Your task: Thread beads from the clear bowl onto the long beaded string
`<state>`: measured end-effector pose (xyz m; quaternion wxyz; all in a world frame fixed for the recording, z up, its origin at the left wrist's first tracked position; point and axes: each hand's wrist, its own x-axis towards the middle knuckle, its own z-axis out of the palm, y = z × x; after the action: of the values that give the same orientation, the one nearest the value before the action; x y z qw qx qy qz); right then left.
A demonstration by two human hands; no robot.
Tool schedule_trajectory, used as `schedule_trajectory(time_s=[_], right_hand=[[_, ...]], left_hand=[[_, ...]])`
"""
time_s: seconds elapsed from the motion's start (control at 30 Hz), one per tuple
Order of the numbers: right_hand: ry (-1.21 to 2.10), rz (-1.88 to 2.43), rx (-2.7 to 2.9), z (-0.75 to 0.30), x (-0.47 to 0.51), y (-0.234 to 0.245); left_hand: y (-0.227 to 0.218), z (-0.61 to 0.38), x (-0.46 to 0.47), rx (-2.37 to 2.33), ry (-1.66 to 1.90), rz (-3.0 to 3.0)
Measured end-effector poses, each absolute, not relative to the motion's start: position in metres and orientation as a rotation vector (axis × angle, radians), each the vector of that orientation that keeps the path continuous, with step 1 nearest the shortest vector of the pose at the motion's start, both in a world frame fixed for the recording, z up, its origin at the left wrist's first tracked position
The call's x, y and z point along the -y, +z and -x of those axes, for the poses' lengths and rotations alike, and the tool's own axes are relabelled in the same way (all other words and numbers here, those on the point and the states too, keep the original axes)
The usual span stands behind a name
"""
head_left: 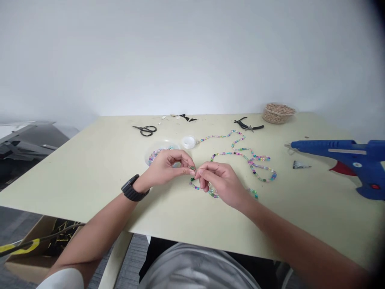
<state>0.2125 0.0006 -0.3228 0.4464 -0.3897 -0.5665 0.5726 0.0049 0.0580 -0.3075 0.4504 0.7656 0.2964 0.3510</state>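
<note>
The thumb and fingers of my left hand (165, 166) pinch a small green bead (193, 168). Meeting it fingertip to fingertip, my right hand (222, 180) is closed in a pinch on what looks like the thin end of the beading thread, mostly hidden. A long string of multicoloured beads (234, 153) winds over the table behind and beneath my right hand. It leads back to a white spool (189, 141). Partly covered by my left hand, a clear shallow dish (147, 155) holds loose beads (154, 155).
On the pale table (99, 168) lie black scissors (146, 130), black-handled pliers (248, 125) and dark scraps (188, 118). A tub of brown pellets (278, 113) stands at the back right. A blue glue gun (327, 146) lies right, near a small pointed piece (300, 165).
</note>
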Motion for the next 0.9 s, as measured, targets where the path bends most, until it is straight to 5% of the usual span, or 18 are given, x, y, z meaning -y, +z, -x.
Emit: schedule_trajectory(time_s=[0.9], right_hand=[[1.496,0.931,1.481,-0.2143,-0.0014,-0.3269]], left_hand=[[-0.3046,-0.0056,-0.0505,-0.706,0.828,-1.933]])
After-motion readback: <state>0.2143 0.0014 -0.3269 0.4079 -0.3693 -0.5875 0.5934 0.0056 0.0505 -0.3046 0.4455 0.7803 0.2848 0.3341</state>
